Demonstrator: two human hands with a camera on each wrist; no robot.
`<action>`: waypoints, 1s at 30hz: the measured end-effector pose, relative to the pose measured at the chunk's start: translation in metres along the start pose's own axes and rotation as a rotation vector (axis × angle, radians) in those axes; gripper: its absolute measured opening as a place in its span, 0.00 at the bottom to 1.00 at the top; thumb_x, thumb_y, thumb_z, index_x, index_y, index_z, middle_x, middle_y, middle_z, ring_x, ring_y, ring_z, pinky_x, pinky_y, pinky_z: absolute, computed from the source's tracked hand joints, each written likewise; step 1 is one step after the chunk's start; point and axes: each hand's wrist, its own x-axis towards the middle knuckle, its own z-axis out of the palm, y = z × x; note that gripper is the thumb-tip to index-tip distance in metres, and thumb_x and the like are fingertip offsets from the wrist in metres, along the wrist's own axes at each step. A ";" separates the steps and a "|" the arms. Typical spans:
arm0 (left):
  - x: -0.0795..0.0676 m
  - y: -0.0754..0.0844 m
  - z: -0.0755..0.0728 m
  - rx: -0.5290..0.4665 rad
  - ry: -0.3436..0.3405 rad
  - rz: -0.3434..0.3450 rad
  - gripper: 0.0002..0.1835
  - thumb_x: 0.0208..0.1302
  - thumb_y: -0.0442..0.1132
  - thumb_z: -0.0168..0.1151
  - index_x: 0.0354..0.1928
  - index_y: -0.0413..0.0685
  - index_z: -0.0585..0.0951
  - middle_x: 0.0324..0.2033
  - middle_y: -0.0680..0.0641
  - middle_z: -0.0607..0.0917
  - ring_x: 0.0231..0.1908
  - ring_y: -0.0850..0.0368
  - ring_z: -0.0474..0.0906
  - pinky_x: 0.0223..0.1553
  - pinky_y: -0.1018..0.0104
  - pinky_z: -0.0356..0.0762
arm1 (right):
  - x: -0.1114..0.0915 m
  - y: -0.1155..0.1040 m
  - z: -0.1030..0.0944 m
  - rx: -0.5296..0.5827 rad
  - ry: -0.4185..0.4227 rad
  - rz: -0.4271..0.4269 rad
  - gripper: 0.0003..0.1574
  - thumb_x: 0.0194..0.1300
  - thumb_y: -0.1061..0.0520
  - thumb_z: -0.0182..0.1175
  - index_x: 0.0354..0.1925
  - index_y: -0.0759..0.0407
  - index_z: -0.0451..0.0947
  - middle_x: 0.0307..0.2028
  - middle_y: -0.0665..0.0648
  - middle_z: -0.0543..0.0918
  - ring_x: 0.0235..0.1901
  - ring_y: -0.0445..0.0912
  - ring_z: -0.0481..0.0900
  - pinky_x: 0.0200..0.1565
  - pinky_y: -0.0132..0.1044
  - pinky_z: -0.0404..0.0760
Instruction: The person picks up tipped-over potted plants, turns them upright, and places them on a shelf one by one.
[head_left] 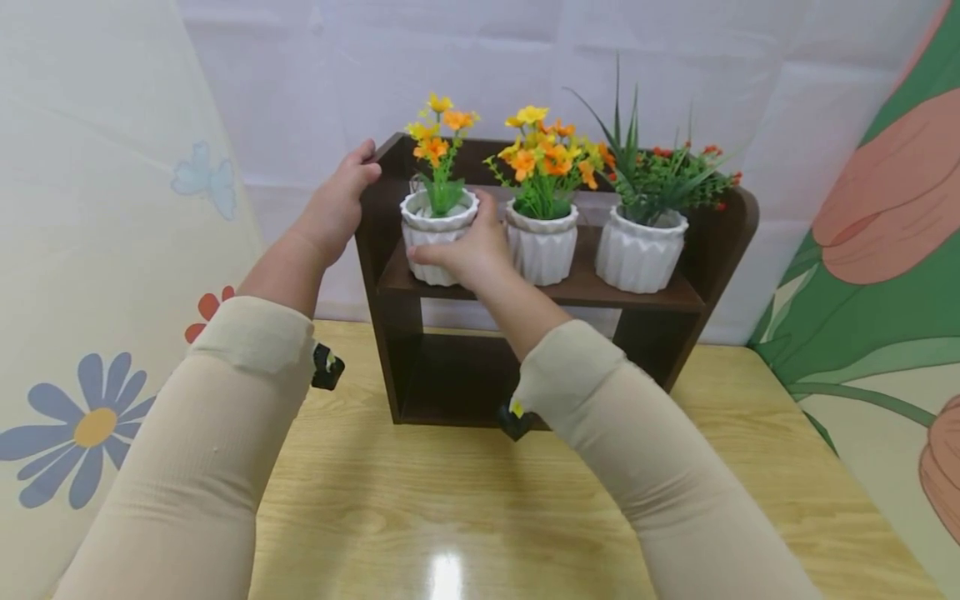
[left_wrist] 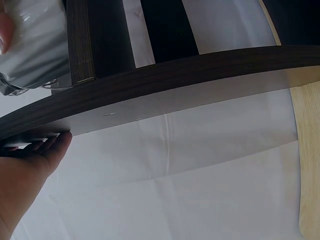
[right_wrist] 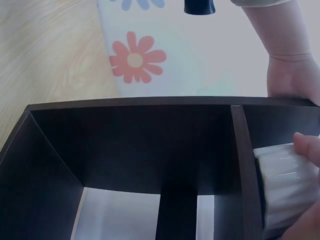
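A dark brown two-tier shelf (head_left: 480, 379) stands against the back cloth. My left hand (head_left: 339, 204) rests against the outer face of its left side panel; the left wrist view shows the fingers touching that panel. With thumb and fingers around it, my right hand (head_left: 474, 250) grips a white fluted flowerpot (head_left: 429, 242) of yellow and orange flowers at the left end of the upper shelf. Beside it stands a second white pot (head_left: 546, 250) with orange and yellow flowers. Farther right is a third white pot (head_left: 639, 254) with long green leaves and red-berried foliage.
The shelf stands on a light wood table (head_left: 420, 508). White cloth (head_left: 480, 58) hangs behind it. Flower-printed panels flank the table, on the left (head_left: 97, 250) and right (head_left: 885, 208). Small black devices (head_left: 327, 367) sit at both wrists.
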 end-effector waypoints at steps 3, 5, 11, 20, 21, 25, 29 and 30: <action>0.000 0.000 0.000 0.007 0.001 -0.002 0.31 0.76 0.53 0.27 0.78 0.67 0.39 0.78 0.53 0.45 0.75 0.55 0.46 0.76 0.56 0.42 | 0.003 0.001 0.003 -0.006 0.006 0.003 0.69 0.41 0.50 0.81 0.73 0.46 0.50 0.66 0.56 0.71 0.64 0.50 0.70 0.64 0.42 0.71; -0.001 0.000 0.000 0.011 0.001 -0.004 0.31 0.76 0.53 0.27 0.78 0.68 0.39 0.79 0.54 0.45 0.76 0.55 0.46 0.77 0.54 0.42 | 0.005 0.001 0.005 -0.007 0.006 0.004 0.69 0.41 0.49 0.81 0.73 0.46 0.49 0.66 0.56 0.70 0.64 0.49 0.70 0.64 0.42 0.71; 0.000 0.000 0.000 0.009 0.000 -0.007 0.31 0.76 0.54 0.27 0.78 0.70 0.39 0.79 0.55 0.45 0.77 0.55 0.43 0.77 0.51 0.40 | 0.009 0.001 0.009 -0.027 0.021 0.006 0.69 0.41 0.48 0.81 0.73 0.46 0.49 0.67 0.56 0.70 0.64 0.49 0.70 0.64 0.42 0.71; 0.001 -0.001 0.001 0.008 -0.001 -0.010 0.31 0.76 0.53 0.27 0.78 0.70 0.39 0.79 0.55 0.44 0.77 0.55 0.42 0.76 0.51 0.41 | 0.009 0.001 0.010 -0.036 0.018 0.038 0.72 0.41 0.47 0.81 0.74 0.46 0.46 0.68 0.58 0.68 0.66 0.50 0.69 0.65 0.43 0.71; 0.001 -0.001 0.002 0.009 0.000 -0.010 0.31 0.76 0.54 0.27 0.78 0.70 0.39 0.79 0.55 0.44 0.77 0.55 0.42 0.76 0.51 0.41 | 0.009 0.001 0.009 -0.038 0.018 0.043 0.72 0.41 0.47 0.81 0.74 0.46 0.46 0.68 0.58 0.68 0.66 0.50 0.69 0.65 0.43 0.71; 0.000 -0.001 0.002 0.021 0.004 -0.016 0.31 0.76 0.55 0.27 0.78 0.71 0.39 0.79 0.55 0.43 0.77 0.54 0.40 0.76 0.47 0.40 | 0.011 0.002 0.010 -0.031 0.013 0.067 0.73 0.42 0.45 0.80 0.75 0.45 0.45 0.69 0.58 0.67 0.66 0.50 0.68 0.65 0.43 0.71; 0.001 -0.002 0.001 0.027 0.005 -0.014 0.31 0.76 0.55 0.26 0.78 0.71 0.39 0.79 0.55 0.42 0.77 0.54 0.38 0.76 0.45 0.39 | 0.012 0.004 0.011 -0.014 0.012 0.075 0.73 0.43 0.45 0.80 0.75 0.45 0.44 0.69 0.58 0.66 0.67 0.50 0.67 0.65 0.43 0.71; 0.001 -0.002 0.001 0.023 0.006 -0.013 0.31 0.76 0.55 0.26 0.78 0.71 0.39 0.79 0.54 0.42 0.77 0.54 0.38 0.76 0.46 0.39 | 0.012 0.004 0.012 -0.014 0.011 0.076 0.73 0.43 0.45 0.80 0.76 0.45 0.44 0.70 0.58 0.66 0.67 0.50 0.67 0.65 0.42 0.70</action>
